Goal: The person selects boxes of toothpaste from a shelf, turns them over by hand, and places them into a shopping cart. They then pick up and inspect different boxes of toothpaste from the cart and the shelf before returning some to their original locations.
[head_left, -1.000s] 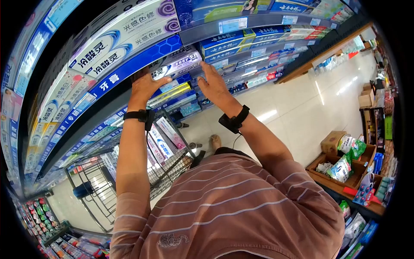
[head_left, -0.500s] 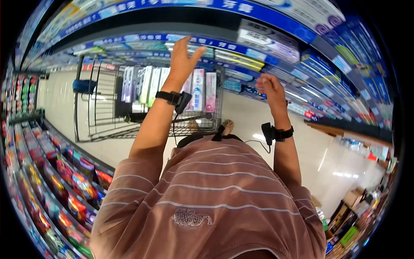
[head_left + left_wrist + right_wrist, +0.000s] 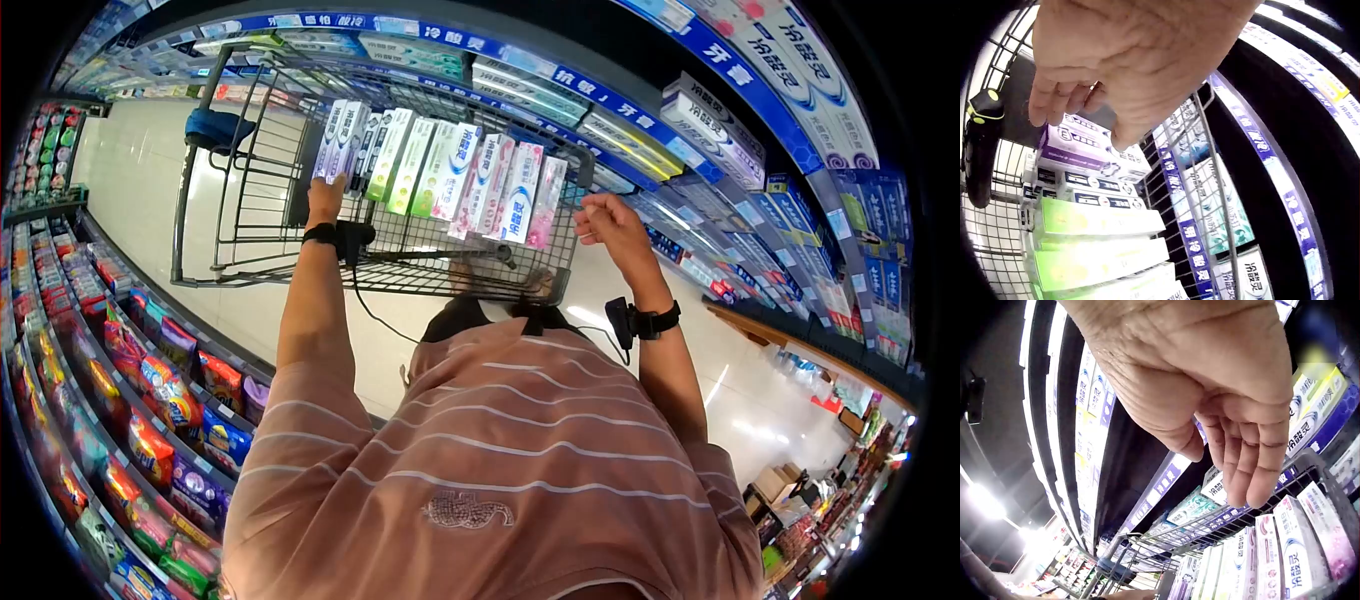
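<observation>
At the cart's far left end in the head view, my left hand (image 3: 325, 203) is at the near ends of the purple-and-white boxes (image 3: 342, 140). From the left wrist its fingers and thumb (image 3: 1119, 134) hang apart over the purple boxes (image 3: 1072, 147); whether they touch is unclear. Green-and-white boxes (image 3: 405, 165) and pink-and-white boxes (image 3: 520, 190) stand in a row to the right. My right hand (image 3: 612, 225) is beyond the cart's right end, fingers loosely bent and holding nothing; in the right wrist view the same hand (image 3: 1229, 419) has an empty palm.
The wire cart (image 3: 240, 240) stands along the toothpaste shelf (image 3: 470, 45), with a blue item (image 3: 215, 128) on its handle side. White-and-purple boxes (image 3: 712, 125) sit on a shelf at right. Bagged goods (image 3: 160, 385) line the opposite shelf at lower left.
My left hand has moved from the shelf, left and down to the purple boxes in the cart. My right hand has drawn away from the shelf. The view has turned toward the cart.
</observation>
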The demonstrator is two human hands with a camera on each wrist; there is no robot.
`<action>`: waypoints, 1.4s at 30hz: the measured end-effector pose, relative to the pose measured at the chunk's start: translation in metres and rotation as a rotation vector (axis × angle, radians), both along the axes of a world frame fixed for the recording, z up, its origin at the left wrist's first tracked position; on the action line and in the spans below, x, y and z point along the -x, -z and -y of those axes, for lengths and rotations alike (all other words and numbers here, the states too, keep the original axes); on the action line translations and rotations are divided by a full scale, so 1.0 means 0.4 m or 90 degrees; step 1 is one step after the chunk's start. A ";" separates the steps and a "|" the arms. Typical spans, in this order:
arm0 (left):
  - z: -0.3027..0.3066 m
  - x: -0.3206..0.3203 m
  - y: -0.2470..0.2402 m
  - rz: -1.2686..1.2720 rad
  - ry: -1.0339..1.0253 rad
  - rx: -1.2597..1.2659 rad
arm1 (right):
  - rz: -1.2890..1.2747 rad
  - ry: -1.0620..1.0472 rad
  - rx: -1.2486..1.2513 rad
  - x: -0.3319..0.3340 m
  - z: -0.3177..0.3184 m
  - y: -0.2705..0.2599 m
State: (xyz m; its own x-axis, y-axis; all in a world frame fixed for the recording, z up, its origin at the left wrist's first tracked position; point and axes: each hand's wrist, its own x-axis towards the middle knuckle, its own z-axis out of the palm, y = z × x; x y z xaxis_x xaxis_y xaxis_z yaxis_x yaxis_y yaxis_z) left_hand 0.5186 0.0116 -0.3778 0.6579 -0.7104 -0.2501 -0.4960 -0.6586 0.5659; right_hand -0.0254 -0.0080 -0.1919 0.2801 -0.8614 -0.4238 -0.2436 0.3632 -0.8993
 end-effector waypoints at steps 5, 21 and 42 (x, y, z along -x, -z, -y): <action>0.005 -0.083 0.118 0.042 -0.018 0.023 | -0.021 0.010 -0.021 -0.056 -0.032 -0.007; 0.051 -0.053 0.138 0.067 0.022 -0.171 | -0.027 0.097 -0.081 -0.101 -0.110 0.021; -0.061 0.123 -0.293 -0.663 -0.019 0.141 | 0.037 0.056 -0.039 -0.091 -0.069 0.039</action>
State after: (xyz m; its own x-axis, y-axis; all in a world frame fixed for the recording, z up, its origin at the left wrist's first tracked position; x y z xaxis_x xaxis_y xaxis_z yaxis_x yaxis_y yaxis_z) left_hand 0.4694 0.0360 -0.2604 0.2114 -0.7962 -0.5669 0.3160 -0.4932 0.8105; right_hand 0.0108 0.0196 -0.2076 0.2300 -0.8566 -0.4618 -0.1569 0.4357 -0.8863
